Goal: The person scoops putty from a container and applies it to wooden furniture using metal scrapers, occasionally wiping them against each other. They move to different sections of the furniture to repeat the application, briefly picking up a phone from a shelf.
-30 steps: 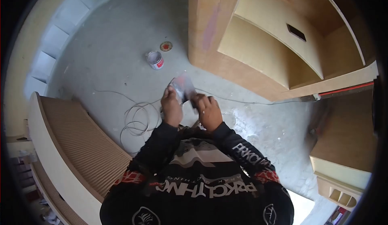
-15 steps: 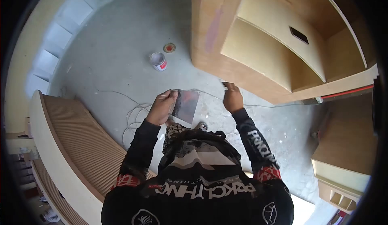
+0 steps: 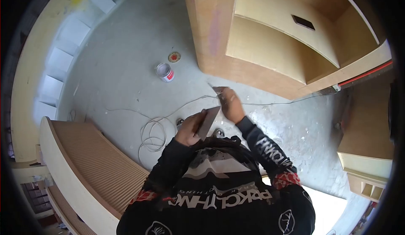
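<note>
My left hand point(image 3: 190, 129) grips a thin rectangular plate point(image 3: 209, 123) in front of my body, now tilted so that its face looks narrow. My right hand point(image 3: 232, 107), just to the right and a little higher, is closed around a putty knife point(image 3: 216, 89) whose thin blade points up and left. A small gap separates the knife from the plate. On the floor beyond my hands stands an open can point(image 3: 165, 72) with a red and white label and greyish content. Its round lid point(image 3: 174, 57) lies beside it, stained red in the middle.
A large wooden cabinet point(image 3: 206, 36) with open shelves fills the upper right; a dark phone point(image 3: 303, 22) lies in it. A pale cable point(image 3: 152, 140) coils on the floor and runs right. A curved slatted counter point(image 3: 95, 146) stands at left, another wooden unit point(image 3: 367, 121) at right.
My right hand has moved left and closer to the plate, bringing the putty knife with it. The plate has turned from showing its broad face to a steeper tilt. My view has shifted slightly.
</note>
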A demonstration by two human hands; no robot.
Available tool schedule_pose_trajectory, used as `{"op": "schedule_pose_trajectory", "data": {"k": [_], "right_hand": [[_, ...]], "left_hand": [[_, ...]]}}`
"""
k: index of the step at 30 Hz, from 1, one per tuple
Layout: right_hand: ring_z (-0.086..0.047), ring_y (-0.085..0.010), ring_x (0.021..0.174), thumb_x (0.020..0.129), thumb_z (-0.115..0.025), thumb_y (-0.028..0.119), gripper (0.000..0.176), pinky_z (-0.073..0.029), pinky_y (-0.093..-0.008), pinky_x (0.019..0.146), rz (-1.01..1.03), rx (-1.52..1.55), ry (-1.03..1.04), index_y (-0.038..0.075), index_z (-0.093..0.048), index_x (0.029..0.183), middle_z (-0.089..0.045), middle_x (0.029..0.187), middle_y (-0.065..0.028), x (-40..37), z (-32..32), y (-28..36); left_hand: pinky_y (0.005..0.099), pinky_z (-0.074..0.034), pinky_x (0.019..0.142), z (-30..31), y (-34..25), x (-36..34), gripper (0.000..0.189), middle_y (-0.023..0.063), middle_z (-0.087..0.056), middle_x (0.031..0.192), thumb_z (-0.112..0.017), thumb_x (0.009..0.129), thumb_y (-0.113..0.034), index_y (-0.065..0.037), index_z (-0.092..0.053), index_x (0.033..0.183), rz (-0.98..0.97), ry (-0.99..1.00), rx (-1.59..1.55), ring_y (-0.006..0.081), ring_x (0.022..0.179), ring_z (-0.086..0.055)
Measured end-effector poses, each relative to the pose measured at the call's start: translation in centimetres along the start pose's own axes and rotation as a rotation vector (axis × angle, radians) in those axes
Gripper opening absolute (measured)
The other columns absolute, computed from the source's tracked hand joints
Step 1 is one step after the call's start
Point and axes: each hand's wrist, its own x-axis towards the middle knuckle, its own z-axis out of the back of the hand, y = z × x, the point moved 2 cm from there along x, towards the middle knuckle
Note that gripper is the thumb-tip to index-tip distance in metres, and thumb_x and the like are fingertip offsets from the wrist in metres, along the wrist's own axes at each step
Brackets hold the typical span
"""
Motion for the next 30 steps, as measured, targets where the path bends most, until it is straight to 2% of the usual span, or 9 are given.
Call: {"op": "schedule_pose_trajectory", "data": {"k": [2,5,9,14,19,22,25,28,30], "right_hand": [[-0.061,-0.0224,0.081,0.090,-0.058,0.005,0.019,-0.049,-0.0372,0.071,-0.647,0.343,0.063,0.002,-0.058,0.110,-0.063,0.093,-0.0124,-1.2,2.0,-6.5],[-0.051,-0.0089,0.054,0.092,-0.067,0.025,0.021,-0.043,-0.0244,0.050,-1.036,1.211,-0.432,0.011,-0.059,0.106,-0.058,0.068,-0.0013,0.3,4.6,-0.6],[-0.036,-0.0052,0.041,0.095,-0.059,0.041,0.035,-0.027,-0.0182,0.034,-1.290,1.932,-0.047,0.015,-0.050,0.074,-0.041,0.055,0.0046,-3.6,2.2,-1.5],[-0.034,-0.0065,0.041,0.097,-0.051,0.046,0.042,-0.027,-0.0197,0.035,-1.306,1.781,0.092,0.015,-0.049,0.069,-0.036,0.053,0.0050,-3.5,-0.2,1.3],[-0.040,-0.0085,0.040,0.094,-0.057,0.051,0.038,-0.026,-0.0234,0.031,-1.401,1.387,0.274,0.015,-0.053,0.088,-0.043,0.053,0.0021,-6.7,1.0,3.6],[-0.041,-0.0083,0.045,0.095,-0.057,0.048,0.035,-0.028,-0.0226,0.036,-1.466,1.380,-0.069,0.013,-0.056,0.089,-0.048,0.058,0.0030,-9.0,0.6,2.2],[-0.057,-0.0080,0.078,0.098,-0.059,0.021,0.011,-0.045,-0.0238,0.075,-0.915,0.930,-0.552,0.010,-0.059,0.099,-0.061,0.080,-0.0015,-7.0,4.0,0.4],[-0.054,-0.0121,0.070,0.092,-0.067,0.017,0.020,-0.044,-0.0261,0.063,-0.435,0.308,-0.669,0.004,-0.055,0.083,-0.059,0.080,-0.0034,-3.0,7.6,8.2],[-0.063,-0.0235,0.079,0.085,-0.067,0.008,0.010,-0.050,-0.0317,0.069,0.161,0.025,-0.443,0.003,-0.058,0.085,-0.061,0.088,-0.0100,-2.0,7.7,10.8]], "left_hand": [[0.0259,-0.034,0.045,-1.1,-0.1,-1.6,0.034,-0.0023,-0.046,0.062,-0.049,0.100,-0.043,-0.011,-0.056,0.092,-0.116,-0.156,0.215,0.0102,0.049,-0.044],[0.0303,-0.047,0.070,1.0,-0.8,-1.7,0.032,0.0021,-0.060,0.090,-0.057,0.098,-0.032,-0.002,-0.061,0.109,-0.849,-0.488,0.569,0.0120,0.078,-0.055],[0.0355,-0.052,0.079,-2.6,0.2,-3.2,0.022,0.0122,-0.068,0.100,-0.063,0.091,-0.006,0.003,-0.061,0.111,-1.234,-0.699,1.270,0.0207,0.089,-0.064],[0.0370,-0.054,0.070,-7.3,1.9,-1.5,0.030,0.0193,-0.069,0.103,-0.064,0.081,0.005,0.003,-0.065,0.111,-1.636,0.006,1.727,0.0338,0.082,-0.066],[0.0384,-0.052,0.073,-5.0,-0.4,2.2,0.038,0.0143,-0.069,0.096,-0.060,0.089,-0.003,-0.007,-0.061,0.127,-1.276,-0.461,1.640,0.0292,0.080,-0.065],[0.0324,-0.051,0.066,-1.2,-2.8,5.3,0.020,0.0073,-0.068,0.088,-0.056,0.098,-0.018,-0.004,-0.064,0.108,-0.885,-0.351,0.486,0.0203,0.075,-0.064],[0.0255,-0.048,0.058,0.5,-2.8,4.2,0.021,0.0045,-0.065,0.082,-0.055,0.100,-0.024,-0.004,-0.063,0.098,-0.244,0.032,-0.251,0.0133,0.066,-0.060],[0.0207,-0.043,0.050,-1.1,-0.9,2.4,0.021,0.0043,-0.063,0.078,-0.052,0.100,-0.024,-0.005,-0.062,0.099,0.025,0.301,-0.620,0.0103,0.059,-0.055],[0.0206,-0.042,0.047,-2.4,0.4,1.3,0.019,0.0029,-0.061,0.075,-0.050,0.100,-0.022,-0.006,-0.061,0.100,0.069,0.181,-0.605,0.0101,0.057,-0.053]]}}
